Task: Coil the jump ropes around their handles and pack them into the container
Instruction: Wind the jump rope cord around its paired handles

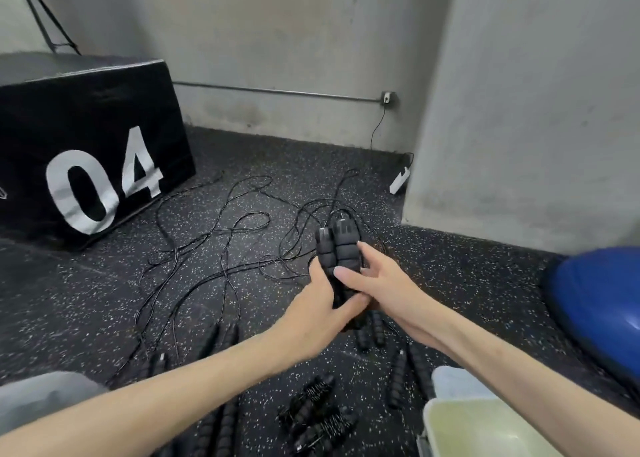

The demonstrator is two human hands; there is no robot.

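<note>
Two black ribbed jump rope handles (341,249) are held side by side, upright, above the floor. My left hand (320,304) grips their lower ends from the left. My right hand (372,278) wraps them from the right, thumb across the front. Their thin black rope (221,249) trails loose in tangled loops over the speckled floor beyond. A pale green container (450,418) sits at the lower right. Two coiled jump ropes (317,415) lie on the floor in front of me.
More loose black handles (398,377) lie on the floor near me. A black box marked 04 (86,152) stands at the left. A blue ball (599,311) is at the right, below a grey wall corner (519,110). A white plug (398,181) lies by the wall.
</note>
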